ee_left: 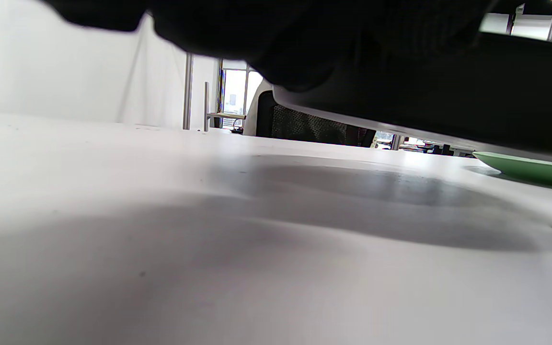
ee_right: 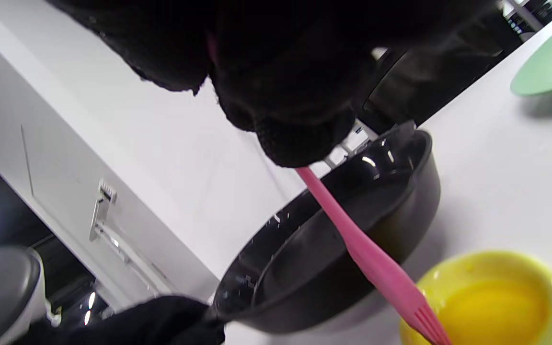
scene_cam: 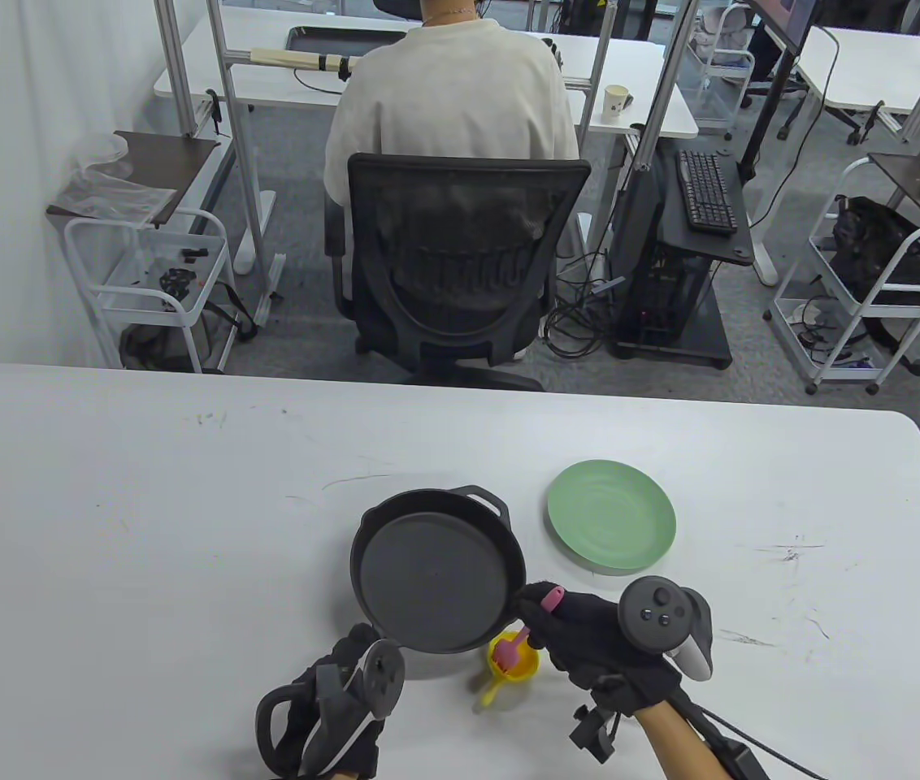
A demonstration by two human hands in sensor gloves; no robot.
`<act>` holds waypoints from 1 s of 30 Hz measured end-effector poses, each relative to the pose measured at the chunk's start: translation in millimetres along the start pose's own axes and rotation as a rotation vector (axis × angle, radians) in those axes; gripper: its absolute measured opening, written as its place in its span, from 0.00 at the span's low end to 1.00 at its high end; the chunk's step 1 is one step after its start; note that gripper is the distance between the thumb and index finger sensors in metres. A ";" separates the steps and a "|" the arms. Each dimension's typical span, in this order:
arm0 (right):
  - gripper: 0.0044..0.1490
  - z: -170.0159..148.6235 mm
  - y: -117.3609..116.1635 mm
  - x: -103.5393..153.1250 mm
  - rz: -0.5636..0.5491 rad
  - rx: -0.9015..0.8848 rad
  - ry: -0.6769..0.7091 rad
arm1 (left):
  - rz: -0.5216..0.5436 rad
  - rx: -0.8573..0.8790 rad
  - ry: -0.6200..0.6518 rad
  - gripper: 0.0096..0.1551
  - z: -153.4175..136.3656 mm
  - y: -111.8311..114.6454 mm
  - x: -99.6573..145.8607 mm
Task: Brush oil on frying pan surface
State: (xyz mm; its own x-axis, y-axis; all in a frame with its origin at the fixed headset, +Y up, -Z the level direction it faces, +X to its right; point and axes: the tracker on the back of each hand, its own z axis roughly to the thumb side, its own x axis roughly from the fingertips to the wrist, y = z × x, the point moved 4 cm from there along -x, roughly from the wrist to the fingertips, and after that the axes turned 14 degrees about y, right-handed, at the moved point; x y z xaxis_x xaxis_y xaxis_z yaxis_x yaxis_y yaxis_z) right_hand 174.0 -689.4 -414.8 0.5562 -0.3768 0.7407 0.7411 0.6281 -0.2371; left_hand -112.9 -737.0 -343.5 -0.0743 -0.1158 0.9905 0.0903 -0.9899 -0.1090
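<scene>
Your right hand (scene_cam: 590, 634) grips the pink brush (ee_right: 362, 249) by its handle, bristles down at the rim of the yellow oil cup (scene_cam: 514, 662), which holds yellow oil and stands just beside the pan's near edge. Your left hand (scene_cam: 338, 707) holds the frying pan (scene_cam: 436, 569) by its handle and lifts it: the left wrist view shows its underside off the table (scene_cam: 143, 528). The pan's surface looks dull and dry, so I judge you are only loading the brush; the brushing itself is all left. A green plate (scene_cam: 612, 526) sits just beyond.
</scene>
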 end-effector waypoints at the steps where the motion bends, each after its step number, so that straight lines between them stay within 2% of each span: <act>1: 0.28 0.3 5.1 0.5 -0.015 -0.008 0.004 | 0.000 0.000 0.000 0.37 0.0 0.0 0.0; 9: 0.28 3.0 51.7 10.1 -0.187 -0.137 0.030 | -0.005 0.010 0.026 0.37 6.5 -1.4 1.1; 14: 0.27 5.8 64.3 14.2 -0.274 -0.112 0.055 | -0.016 0.050 0.072 0.37 16.8 -1.2 1.6; 21: 0.27 3.9 54.6 7.8 -0.264 -0.048 0.051 | -0.047 0.101 0.147 0.37 38.1 1.1 -0.1; 25: 0.28 5.2 40.8 2.0 -0.268 -0.050 0.053 | -0.058 0.110 0.175 0.37 46.7 2.8 -0.7; 30: 0.30 5.2 18.7 -7.1 -0.200 -0.083 0.037 | -0.069 0.097 0.204 0.37 53.8 3.7 -1.0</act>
State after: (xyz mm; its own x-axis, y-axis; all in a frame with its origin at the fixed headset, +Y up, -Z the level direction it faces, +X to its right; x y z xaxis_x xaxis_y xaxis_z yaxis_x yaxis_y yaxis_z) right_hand 181.9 -671.5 -421.2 0.4070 -0.5138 0.7552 0.8657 0.4809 -0.1393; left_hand -59.1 -736.2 -340.4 -0.2823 -0.0715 0.9567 0.1727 -0.9847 -0.0227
